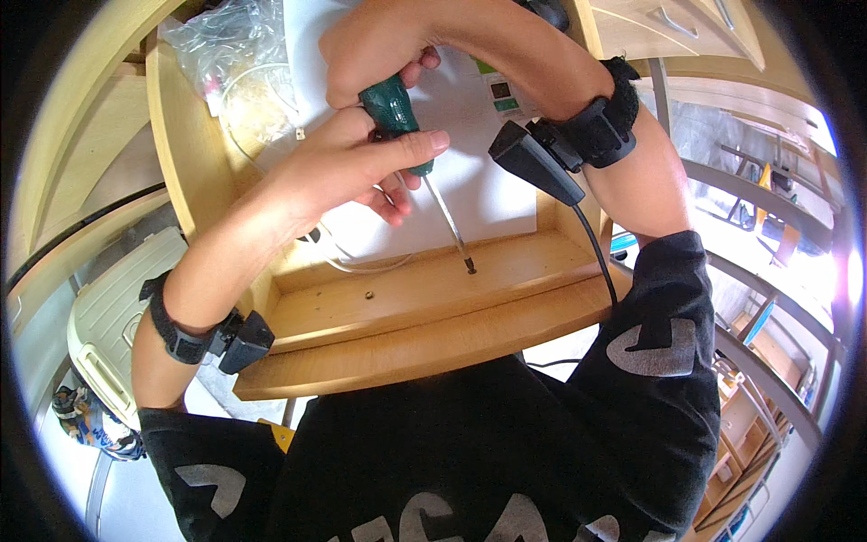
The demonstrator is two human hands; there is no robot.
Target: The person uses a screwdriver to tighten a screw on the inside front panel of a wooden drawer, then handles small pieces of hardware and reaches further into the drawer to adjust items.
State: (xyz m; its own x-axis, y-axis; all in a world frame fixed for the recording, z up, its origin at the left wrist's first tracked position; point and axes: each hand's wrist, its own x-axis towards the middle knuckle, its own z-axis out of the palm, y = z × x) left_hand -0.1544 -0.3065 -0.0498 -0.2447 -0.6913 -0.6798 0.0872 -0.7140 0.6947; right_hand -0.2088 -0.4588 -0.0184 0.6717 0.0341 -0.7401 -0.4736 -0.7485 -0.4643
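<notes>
Near: wooden drawer front [442, 331], green-handled screwdriver [396, 107] slanting down to its inner face; can't tell if the tip is seated. Left hand [363, 158] half curled, thumb along lower handle, holding it. Right hand [377, 52] farther, fingers wrapped round handle's far end. Far left: clear plastic bag [233, 47].

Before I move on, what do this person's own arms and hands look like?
The left hand and right hand are ungloved. The left sleeve and right sleeve are black with grey shapes, leaving the forearms bare. A black left strap and right strap circle them, each carrying a black device; a black cable runs from the right one.
</notes>
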